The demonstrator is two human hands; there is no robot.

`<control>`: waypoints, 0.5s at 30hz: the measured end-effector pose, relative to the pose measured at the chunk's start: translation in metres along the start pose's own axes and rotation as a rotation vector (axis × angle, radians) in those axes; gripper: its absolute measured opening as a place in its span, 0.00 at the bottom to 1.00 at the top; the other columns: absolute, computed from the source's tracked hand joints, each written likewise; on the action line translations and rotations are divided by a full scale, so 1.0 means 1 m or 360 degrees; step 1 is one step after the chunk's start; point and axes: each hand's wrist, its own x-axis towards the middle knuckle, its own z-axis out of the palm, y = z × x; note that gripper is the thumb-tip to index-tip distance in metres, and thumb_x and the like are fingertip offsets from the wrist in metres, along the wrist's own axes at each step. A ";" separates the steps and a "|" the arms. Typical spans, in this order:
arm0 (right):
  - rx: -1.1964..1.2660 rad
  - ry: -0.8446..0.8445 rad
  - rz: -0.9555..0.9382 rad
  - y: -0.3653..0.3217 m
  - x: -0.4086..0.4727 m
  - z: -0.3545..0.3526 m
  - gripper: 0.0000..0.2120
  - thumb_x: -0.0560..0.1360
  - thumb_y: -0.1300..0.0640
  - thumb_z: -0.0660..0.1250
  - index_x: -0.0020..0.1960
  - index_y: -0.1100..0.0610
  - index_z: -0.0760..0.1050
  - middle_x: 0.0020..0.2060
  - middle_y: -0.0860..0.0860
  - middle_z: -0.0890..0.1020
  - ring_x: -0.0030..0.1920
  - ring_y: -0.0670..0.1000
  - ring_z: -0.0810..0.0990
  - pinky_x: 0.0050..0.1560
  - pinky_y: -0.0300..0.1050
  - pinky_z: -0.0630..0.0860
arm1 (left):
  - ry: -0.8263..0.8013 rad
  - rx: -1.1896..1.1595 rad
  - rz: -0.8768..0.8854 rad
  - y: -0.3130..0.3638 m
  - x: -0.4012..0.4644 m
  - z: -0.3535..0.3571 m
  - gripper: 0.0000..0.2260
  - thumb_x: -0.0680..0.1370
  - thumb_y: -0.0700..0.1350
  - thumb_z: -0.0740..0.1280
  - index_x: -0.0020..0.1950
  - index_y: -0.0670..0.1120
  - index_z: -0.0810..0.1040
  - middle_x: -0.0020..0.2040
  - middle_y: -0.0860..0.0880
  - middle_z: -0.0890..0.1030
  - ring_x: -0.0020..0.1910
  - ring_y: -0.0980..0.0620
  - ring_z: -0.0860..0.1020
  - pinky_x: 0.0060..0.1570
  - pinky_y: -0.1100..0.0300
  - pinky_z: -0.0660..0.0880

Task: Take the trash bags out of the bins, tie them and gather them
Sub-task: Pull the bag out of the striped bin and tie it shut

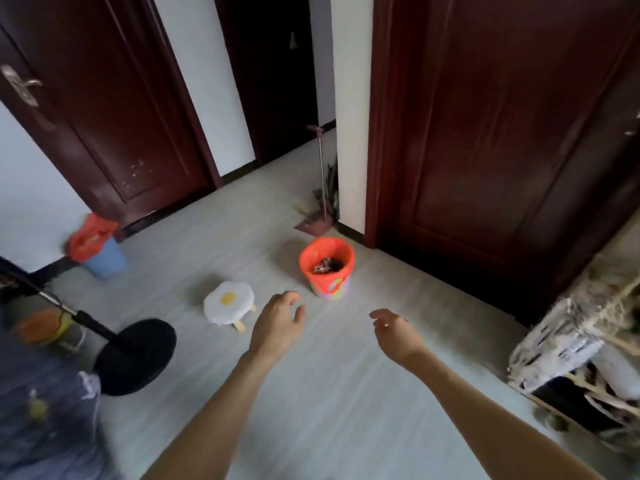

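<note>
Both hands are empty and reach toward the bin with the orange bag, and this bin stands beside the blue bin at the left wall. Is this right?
Not quite. In the head view the left hand and right hand are empty, reaching toward the bin with the orange bag, but it stands alone near the dark door, well apart from the blue bin.

The floor (pixel 346 393) looks like pale plank laminate, smooth with a dull sheen. The doors (pixel 485 133) are dark reddish wood with a soft gloss, and the one on the left carries a brushed metal handle (pixel 20 86). The orange bag (pixel 325 275) lining the nearer bin (pixel 334 292) is thin, shiny plastic, wrinkled at the rim; the bin under it is smooth pastel plastic. The red bag (pixel 90 237) is the same crinkly film, in a matt blue plastic bin (pixel 107 263). The little stool (pixel 228 306) has a white cloth-like top. The fan base (pixel 136 356) is matt black, its pole (pixel 52 297) metal. The dustpan handle (pixel 322 171) is bright metal.
</note>
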 end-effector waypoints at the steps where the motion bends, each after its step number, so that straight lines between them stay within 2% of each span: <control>1: 0.0002 0.0001 0.0036 -0.012 0.032 -0.001 0.17 0.77 0.62 0.53 0.62 0.55 0.72 0.59 0.57 0.79 0.58 0.58 0.77 0.54 0.42 0.71 | -0.0032 0.0021 -0.0005 0.000 0.035 -0.004 0.10 0.76 0.42 0.63 0.56 0.41 0.75 0.54 0.43 0.78 0.56 0.44 0.76 0.54 0.56 0.71; 5: 0.0014 0.0026 0.0116 -0.043 0.139 -0.006 0.16 0.77 0.62 0.53 0.62 0.56 0.72 0.61 0.56 0.78 0.60 0.57 0.76 0.56 0.42 0.70 | -0.0187 0.0038 0.0062 -0.001 0.144 -0.001 0.11 0.76 0.41 0.63 0.57 0.41 0.76 0.55 0.42 0.79 0.56 0.44 0.76 0.54 0.57 0.69; 8: 0.0034 0.0041 0.0141 -0.067 0.225 -0.006 0.16 0.77 0.62 0.54 0.63 0.56 0.72 0.61 0.56 0.77 0.61 0.57 0.75 0.57 0.42 0.70 | -0.0208 0.0045 0.0115 -0.010 0.235 0.008 0.11 0.76 0.39 0.64 0.57 0.40 0.77 0.55 0.41 0.80 0.56 0.44 0.77 0.54 0.59 0.68; 12: 0.0085 0.0032 0.0162 -0.092 0.361 0.002 0.16 0.77 0.62 0.55 0.63 0.56 0.72 0.62 0.56 0.77 0.62 0.58 0.75 0.59 0.43 0.69 | -0.0251 0.0089 0.0107 -0.018 0.369 0.019 0.11 0.76 0.41 0.63 0.57 0.40 0.77 0.53 0.39 0.79 0.54 0.42 0.77 0.54 0.55 0.72; 15: 0.0132 0.0001 0.0185 -0.121 0.461 -0.004 0.15 0.78 0.65 0.54 0.62 0.61 0.73 0.61 0.60 0.77 0.61 0.60 0.75 0.55 0.42 0.67 | -0.0367 0.0146 0.0153 -0.014 0.475 0.016 0.13 0.76 0.42 0.63 0.59 0.41 0.76 0.55 0.40 0.78 0.55 0.43 0.77 0.55 0.54 0.72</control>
